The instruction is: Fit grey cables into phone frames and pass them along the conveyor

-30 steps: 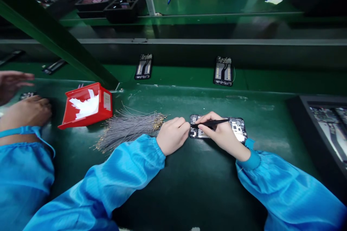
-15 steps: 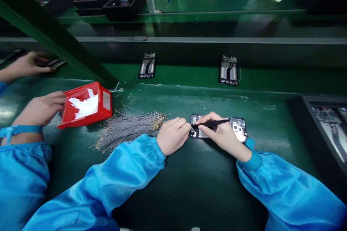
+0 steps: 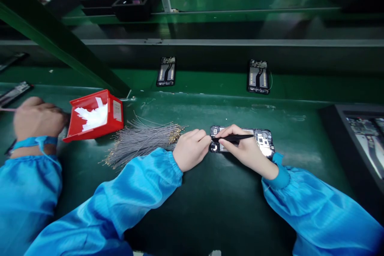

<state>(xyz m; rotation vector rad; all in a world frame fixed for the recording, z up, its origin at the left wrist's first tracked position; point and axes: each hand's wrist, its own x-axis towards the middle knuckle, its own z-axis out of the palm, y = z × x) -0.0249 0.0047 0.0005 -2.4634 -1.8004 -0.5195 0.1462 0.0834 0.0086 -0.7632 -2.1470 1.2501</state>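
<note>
An opened phone [image 3: 264, 142] lies lengthwise on the green bench, its inner boards showing. My right hand [image 3: 240, 146] is over it, fingers closed on black tweezers [image 3: 237, 137] whose tip points left at the phone's left end. Against that same end rests my left hand [image 3: 193, 149], fingers pinched together; whatever is between them is hidden. Left of my left hand is a loose bundle of thin grey cables [image 3: 144, 142] with gold-coloured ends.
A red bin [image 3: 117, 115] of white strips stands left, beside a co-worker's hand [image 3: 37, 118]. Two opened phones [image 3: 166, 72] [image 3: 258, 77] lie on the strip behind. A black tray [image 3: 339, 144] is at right, a green post [image 3: 75, 54] at left.
The two phones on the back strip have shifted slightly right. The co-worker's hand has left the bin's edge, and their other hand has gone from the far left. My hands have hardly moved.
</note>
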